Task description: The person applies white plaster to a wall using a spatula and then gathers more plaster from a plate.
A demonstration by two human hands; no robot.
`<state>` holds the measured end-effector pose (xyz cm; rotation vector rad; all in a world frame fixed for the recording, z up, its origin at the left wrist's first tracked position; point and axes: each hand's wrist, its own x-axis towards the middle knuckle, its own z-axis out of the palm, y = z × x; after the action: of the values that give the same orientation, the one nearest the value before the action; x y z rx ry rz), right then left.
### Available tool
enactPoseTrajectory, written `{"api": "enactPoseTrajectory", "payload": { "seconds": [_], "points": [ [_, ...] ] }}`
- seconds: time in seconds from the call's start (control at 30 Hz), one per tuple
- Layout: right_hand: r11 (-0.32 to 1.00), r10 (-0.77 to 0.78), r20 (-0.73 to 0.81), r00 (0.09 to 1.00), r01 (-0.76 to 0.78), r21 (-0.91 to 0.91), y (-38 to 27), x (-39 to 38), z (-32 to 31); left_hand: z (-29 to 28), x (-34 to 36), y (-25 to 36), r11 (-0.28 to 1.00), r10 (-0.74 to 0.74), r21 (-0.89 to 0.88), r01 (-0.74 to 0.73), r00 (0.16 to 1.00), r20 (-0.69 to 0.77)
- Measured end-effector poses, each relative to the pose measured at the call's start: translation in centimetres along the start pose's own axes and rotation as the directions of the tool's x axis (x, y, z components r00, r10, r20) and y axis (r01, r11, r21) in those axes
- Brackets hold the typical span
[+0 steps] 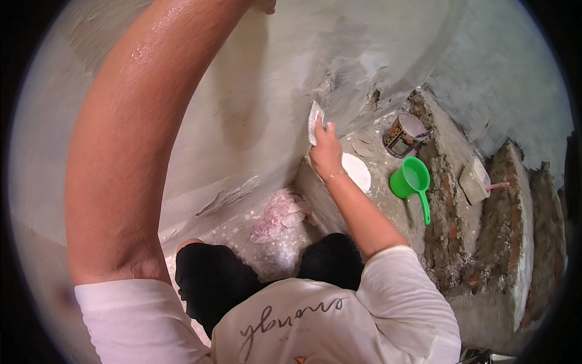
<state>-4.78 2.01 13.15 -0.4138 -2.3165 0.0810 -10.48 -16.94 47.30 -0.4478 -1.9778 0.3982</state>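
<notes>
Just above the middle of the head view, we see the right hand (327, 153) grasping a pale flat scraper (314, 127), one finger laid along it. The scraper is tilted slightly in front of the grey wall (260, 91); we cannot tell whether its edge touches. At the top edge, left of centre, we get only a sliver of the left hand (265, 6), so we cannot tell what its grip is or whether it holds anything.

Right of centre, we find a dark patterned can (400, 141) with a pale grey inside, its fill unclear to us. Just below it, a green dipper (398, 185) points its handle downward; we cannot make out its contents. Farther right, a whitish box (471, 187) sits on the rough steps (448, 206), a reddish handle (498, 185) jutting from it. Beside the right wrist, we see a round white patch (357, 173), partly hidden.
</notes>
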Motion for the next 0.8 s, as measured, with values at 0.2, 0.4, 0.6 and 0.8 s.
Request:
{"api": "enactPoseTrajectory", "payload": {
  "seconds": [0.2,0.4,0.6,0.8],
  "points": [
    [0.298,0.395,0.462,0.794,-0.586,0.754,0.9,2.6,-8.5,0.2,0.0,0.3,1.000,0.021,0.000,-0.021,1.000,-0.003],
    [0.100,0.282,0.422,0.862,-0.464,0.880,0.3,7.7,-7.9,0.9,0.4,0.4,1.000,0.006,-0.018,-0.007,0.999,-0.040],
    [-0.025,0.609,0.414,0.677,-0.505,0.863,2.2,7.9,-2.2,0.5,0.6,0.4,1.000,0.013,-0.024,-0.014,0.999,-0.050],
    [-0.226,0.526,0.588,0.615,-0.565,0.794,5.8,3.2,-1.4,-0.2,0.4,0.6,1.000,0.008,0.010,-0.008,1.000,-0.006]
  ]
}}
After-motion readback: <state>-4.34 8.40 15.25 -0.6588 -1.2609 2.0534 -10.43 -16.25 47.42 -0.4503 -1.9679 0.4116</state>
